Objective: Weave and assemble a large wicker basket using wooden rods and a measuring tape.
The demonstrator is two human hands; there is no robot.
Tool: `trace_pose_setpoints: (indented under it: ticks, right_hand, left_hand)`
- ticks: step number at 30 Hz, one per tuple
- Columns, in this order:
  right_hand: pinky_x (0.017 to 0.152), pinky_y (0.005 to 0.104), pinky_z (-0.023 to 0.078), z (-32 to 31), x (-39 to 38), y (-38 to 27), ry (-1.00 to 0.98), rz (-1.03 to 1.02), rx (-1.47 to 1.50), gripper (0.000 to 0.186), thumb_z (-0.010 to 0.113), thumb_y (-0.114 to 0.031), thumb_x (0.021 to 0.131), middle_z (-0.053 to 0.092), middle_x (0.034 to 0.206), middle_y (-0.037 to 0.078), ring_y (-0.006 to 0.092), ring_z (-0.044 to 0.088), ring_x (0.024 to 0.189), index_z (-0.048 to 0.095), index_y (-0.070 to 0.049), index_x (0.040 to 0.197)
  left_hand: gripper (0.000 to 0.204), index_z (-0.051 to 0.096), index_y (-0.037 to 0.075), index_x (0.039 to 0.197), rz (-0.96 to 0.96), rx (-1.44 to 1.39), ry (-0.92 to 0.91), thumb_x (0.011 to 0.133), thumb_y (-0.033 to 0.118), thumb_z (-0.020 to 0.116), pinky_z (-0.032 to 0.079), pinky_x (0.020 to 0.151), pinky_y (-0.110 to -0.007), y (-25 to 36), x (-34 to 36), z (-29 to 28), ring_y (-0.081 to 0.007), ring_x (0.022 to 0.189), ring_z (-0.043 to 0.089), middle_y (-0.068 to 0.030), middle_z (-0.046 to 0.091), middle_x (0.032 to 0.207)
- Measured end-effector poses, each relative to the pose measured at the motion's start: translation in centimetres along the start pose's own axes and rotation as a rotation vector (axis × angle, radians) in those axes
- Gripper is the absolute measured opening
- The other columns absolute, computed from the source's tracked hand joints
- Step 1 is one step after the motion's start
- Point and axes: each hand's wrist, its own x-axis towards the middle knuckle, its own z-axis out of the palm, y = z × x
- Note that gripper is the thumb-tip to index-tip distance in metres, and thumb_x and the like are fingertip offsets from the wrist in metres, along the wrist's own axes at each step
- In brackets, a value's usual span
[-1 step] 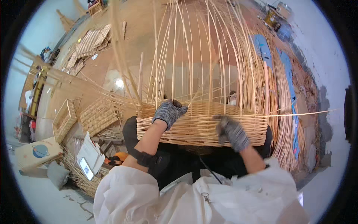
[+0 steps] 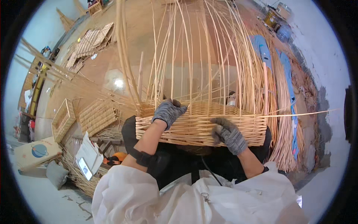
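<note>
A half-woven wicker basket point(image 2: 182, 128) of pale rods rests across my lap, with tall upright stakes point(image 2: 190, 59) rising from it. My left hand point(image 2: 168, 113), in a grey knit glove, is closed over the basket's near rim, its fingertips at the base of the stakes. Against the near wall, farther right, my right hand point(image 2: 229, 135) wears a matching glove. Its fingers are bent but apart, and nothing shows in them. One long thin rod point(image 2: 298, 114) sticks out past the basket's right end.
Rod bundles point(image 2: 285, 138) and blue cloth point(image 2: 287, 74) lie at the right, by the wall. On the left are a woven panel point(image 2: 97, 117), a wicker frame point(image 2: 63, 119), a cardboard box point(image 2: 37, 154) and a phone point(image 2: 85, 168) on papers. Loose rods point(image 2: 56, 72) reach out leftward.
My right hand has shifted slightly left, and its fingers are spread more. The long rods on the left have swung a little. My left hand keeps its place on the rim.
</note>
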Motion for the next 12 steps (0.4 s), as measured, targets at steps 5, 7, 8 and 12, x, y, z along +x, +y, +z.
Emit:
trace_pose_setpoints:
  ticks: [5,7,8,12]
  right_hand:
    - [0.086,0.0337,0.038,0.0,12.3,-1.8,-0.240,0.839,1.005,0.061,0.053,-0.036,0.080,0.045,0.115,0.024,0.0264,0.042,0.109,0.036,0.006,0.120]
    - [0.080,0.0335,0.042,0.8,19.8,3.2,-0.024,0.805,0.875,0.061,0.054,-0.037,0.079,0.043,0.118,0.021,0.0268,0.046,0.103,0.037,0.005,0.119]
    - [0.079,0.0336,0.043,0.3,22.1,1.9,0.155,0.850,0.773,0.061,0.054,-0.038,0.079,0.043,0.119,0.020,0.0268,0.048,0.101,0.037,0.005,0.119]
    - [0.087,0.0388,0.039,0.2,19.8,2.6,0.329,0.212,0.679,0.067,0.056,-0.043,0.076,0.038,0.126,0.019,0.0306,0.045,0.107,0.037,0.002,0.122]
  left_hand:
    - [0.080,0.034,-0.003,0.120,0.367,0.153,0.455,0.064,0.042,0.069,0.039,0.086,-0.033,2.3,-3.3,2.7,-0.0266,0.095,0.054,-0.0150,0.058,0.097]
    - [0.086,0.028,-0.002,0.124,0.472,0.253,0.408,0.064,0.043,0.069,0.039,0.086,-0.034,4.2,-4.3,2.6,-0.0279,0.095,0.054,-0.0149,0.058,0.100]
    - [0.087,0.027,-0.003,0.124,0.344,0.194,0.309,0.063,0.044,0.069,0.039,0.086,-0.034,4.3,-4.3,2.1,-0.0283,0.096,0.054,-0.0149,0.057,0.102]
    - [0.086,0.022,0.008,0.129,0.211,0.234,0.116,0.066,0.048,0.065,0.038,0.087,-0.037,3.5,-3.7,1.4,-0.0247,0.097,0.055,-0.0137,0.056,0.106]
